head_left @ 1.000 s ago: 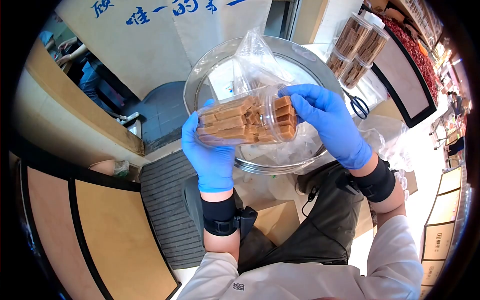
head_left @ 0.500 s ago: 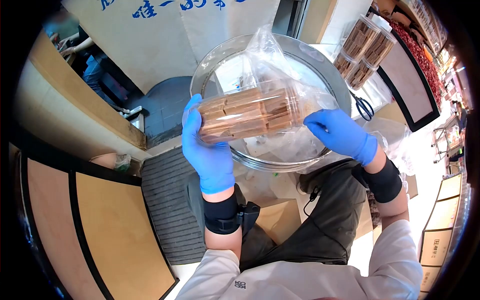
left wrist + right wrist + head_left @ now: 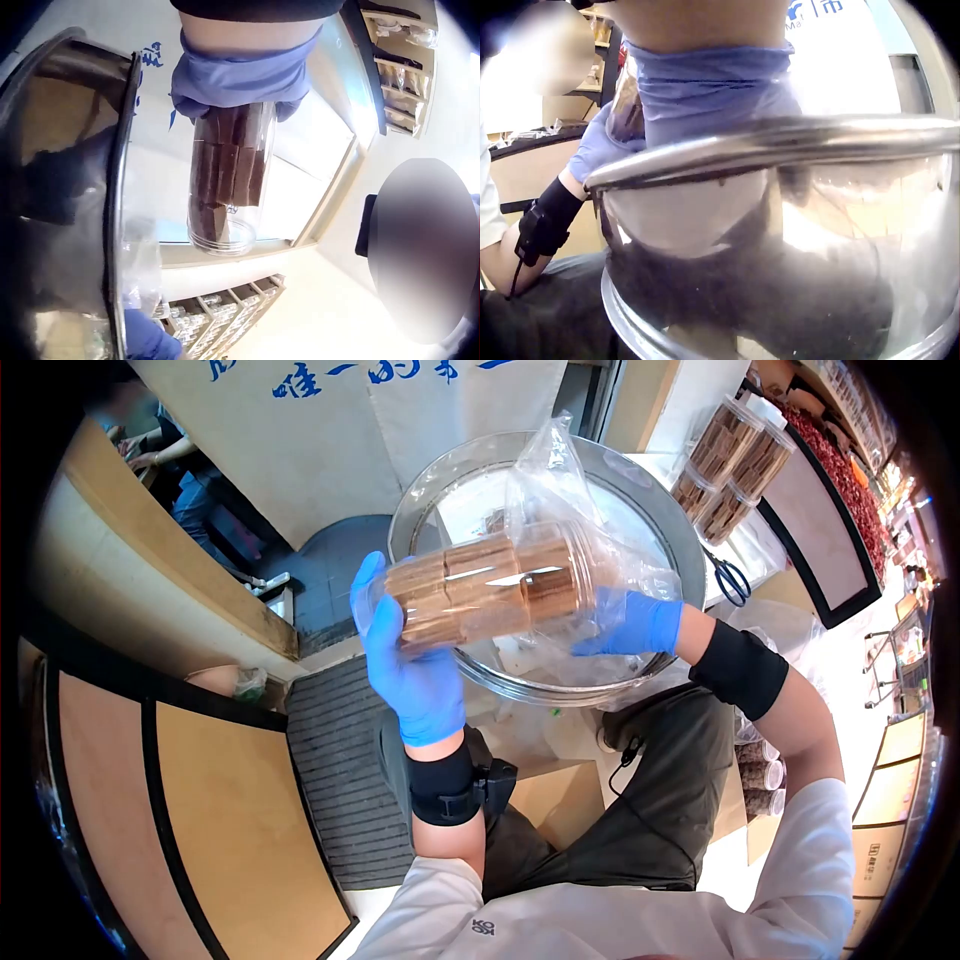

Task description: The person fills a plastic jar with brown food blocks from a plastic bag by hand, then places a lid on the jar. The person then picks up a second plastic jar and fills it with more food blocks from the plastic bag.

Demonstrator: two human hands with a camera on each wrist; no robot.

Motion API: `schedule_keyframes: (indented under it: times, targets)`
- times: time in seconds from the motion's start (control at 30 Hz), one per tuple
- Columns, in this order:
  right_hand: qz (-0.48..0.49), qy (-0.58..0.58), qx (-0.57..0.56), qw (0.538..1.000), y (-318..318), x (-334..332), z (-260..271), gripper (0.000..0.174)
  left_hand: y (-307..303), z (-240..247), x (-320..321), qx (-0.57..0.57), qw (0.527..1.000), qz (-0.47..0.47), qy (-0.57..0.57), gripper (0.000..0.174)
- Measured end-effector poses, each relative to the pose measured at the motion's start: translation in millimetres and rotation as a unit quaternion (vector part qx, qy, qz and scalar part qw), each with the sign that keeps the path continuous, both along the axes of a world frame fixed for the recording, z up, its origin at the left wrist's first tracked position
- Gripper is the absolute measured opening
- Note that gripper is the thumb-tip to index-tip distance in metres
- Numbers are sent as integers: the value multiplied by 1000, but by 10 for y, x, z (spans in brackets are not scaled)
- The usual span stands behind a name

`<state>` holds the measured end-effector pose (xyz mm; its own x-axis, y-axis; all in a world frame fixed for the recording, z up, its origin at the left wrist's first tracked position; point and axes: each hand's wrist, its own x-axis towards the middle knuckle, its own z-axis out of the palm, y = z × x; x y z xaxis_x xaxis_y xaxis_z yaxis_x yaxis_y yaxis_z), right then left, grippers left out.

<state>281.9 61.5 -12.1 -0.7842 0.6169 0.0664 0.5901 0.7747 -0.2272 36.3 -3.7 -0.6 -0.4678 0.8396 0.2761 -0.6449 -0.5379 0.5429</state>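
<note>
A clear jar (image 3: 480,590) of brown sticks lies on its side in the air over the near left part of a round metal pan (image 3: 420,490). The gloved left hand (image 3: 410,670) grips its base end. In the left wrist view the jar (image 3: 229,176) shows its uncapped, threaded mouth, with space beside the sticks there. The gloved right hand (image 3: 635,625) is inside or behind a clear plastic bag (image 3: 550,480) in the pan, past the jar's mouth; its fingertips are hidden. The right wrist view shows the right glove (image 3: 705,94) reaching over the pan's rim.
Several filled jars (image 3: 725,455) stand stacked at the back right, near black-handled scissors (image 3: 728,575) beside the pan. More jars (image 3: 762,775) are low on the right. A cardboard piece (image 3: 560,800) lies between the legs. Another person (image 3: 160,450) is at the far left.
The right hand has left the jar's mouth and moved down into the bag over the pan. The left hand still holds the jar, now with its sticks lying deeper inside.
</note>
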Motion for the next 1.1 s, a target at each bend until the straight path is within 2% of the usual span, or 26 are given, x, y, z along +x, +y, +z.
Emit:
schedule_keyframes:
  times: [0.03,0.07,0.13,0.17,0.23,0.27,0.33,0.43,0.47,0.53,0.57,0.63,0.77,0.87,0.93,1.07,1.1]
  targets:
    - [30,-6,45,998,36,19,-62,38,6,11,7,1,1000,1,-1,49]
    - [31,-6,45,998,79,62,-104,38,6,20,14,11,1000,-9,-3,49]
    - [-40,-219,-52,974,14,-160,172,47,15,5,16,-6,999,-24,-21,55]
    - [-38,-220,-52,973,40,-140,89,47,15,-25,11,-6,1000,-21,-22,55]
    - [-20,10,-88,996,142,-32,-168,44,40,-63,18,-10,1000,8,28,56]
    - [-19,10,-88,996,174,25,-262,44,30,-61,15,-4,1000,3,31,56]
    - [27,13,-14,999,176,48,-330,34,48,-54,23,-4,1000,1,28,56]
    - [33,-1,40,999,138,18,-344,31,51,-54,28,-14,1000,-2,24,57]
    - [31,-2,41,999,134,0,-329,31,53,-58,29,-22,999,-3,25,58]
    - [-41,-85,-59,994,117,-45,-278,39,65,-77,24,-15,1000,-8,16,58]
    - [-43,-83,-59,994,95,-34,-272,39,70,-86,18,-8,1000,-13,8,57]
    - [45,-36,69,996,63,-15,-261,27,88,-90,2,-7,1000,-26,-13,56]
    - [66,48,62,995,119,7,-394,28,166,-172,-77,-20,994,-58,-88,51]
    - [65,18,32,997,114,45,-360,30,199,-213,-130,-21,986,-81,-142,48]
    - [11,-171,66,983,-12,-30,18,25,209,-235,-159,-15,987,-82,-137,48]
    - [-37,-105,60,992,-220,77,461,22,203,-242,-177,-12,991,-66,-116,48]
    - [-61,6,23,998,-320,110,589,22,208,-240,-172,-13,991,-63,-117,48]
